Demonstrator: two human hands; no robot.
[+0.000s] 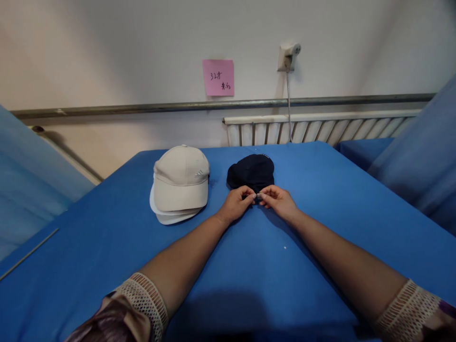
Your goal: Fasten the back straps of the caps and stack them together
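A dark navy cap lies on the blue-covered table, its near edge between my two hands. My left hand pinches the near edge of this cap, where a strap seems to be. My right hand pinches the same spot from the other side, and a small shiny metal piece, perhaps a buckle, shows between the fingertips. Both sets of fingertips nearly meet. To the left sits a stack of light caps, a beige cap with a small logo on top and paler brims showing beneath it.
The blue table cover spreads under everything. A thin rod lies at the left edge. Behind are a wall rail, a radiator, a pink note and a plugged-in socket. Blue curtains hang at both sides.
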